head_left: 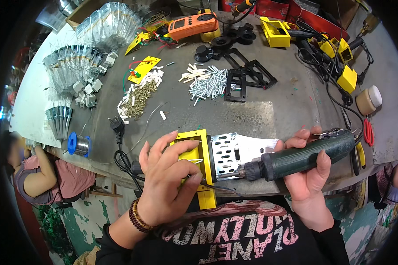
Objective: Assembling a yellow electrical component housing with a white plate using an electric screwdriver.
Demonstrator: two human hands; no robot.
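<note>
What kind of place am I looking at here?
Probably a small electrical assembly or repair workshop: the right hand holds what looks like a power screwdriver, and on the workbench are piled silver screws and an orange multimeter.

The power screwdriver (311, 155) is dark green, the frame (206, 154) yellow, the plate (248, 152) silver. The meter (192, 26) is orange, the spool (72, 143) blue.

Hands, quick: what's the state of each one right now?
Left hand: partly curled over the yellow housing; whether it pinches anything cannot be told.
Right hand: closed around the dark green power screwdriver.
</note>
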